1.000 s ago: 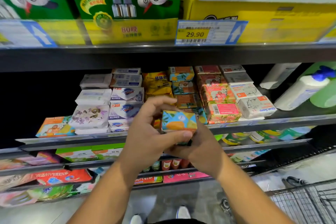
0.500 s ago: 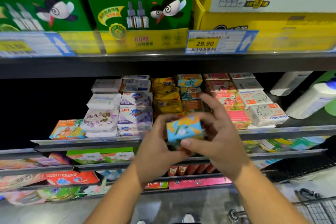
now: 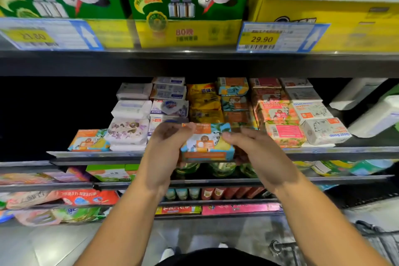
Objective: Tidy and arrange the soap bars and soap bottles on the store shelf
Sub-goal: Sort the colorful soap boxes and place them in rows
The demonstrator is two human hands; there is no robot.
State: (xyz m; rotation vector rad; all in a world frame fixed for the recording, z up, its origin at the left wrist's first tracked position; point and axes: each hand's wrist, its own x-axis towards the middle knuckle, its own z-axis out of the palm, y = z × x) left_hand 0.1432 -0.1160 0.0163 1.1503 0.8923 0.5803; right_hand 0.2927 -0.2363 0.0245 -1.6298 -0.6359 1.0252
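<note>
Just before shelf (image 3: 323, 154), soap bar (image 3: 207, 143) gripped

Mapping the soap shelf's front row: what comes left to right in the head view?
orange-and-blue soap box, floral soap pack, left hand, held soap bar, right hand, pink soap box, Goat Soap box, white bottle

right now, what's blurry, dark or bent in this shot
Head view: wide-lens stretch slants things near the edges; left of the soap stacks is black shadow; the 29.90 tag reads clearly, the left tag smears; the soap bar, left hand and right hand look slightly soft.
</note>
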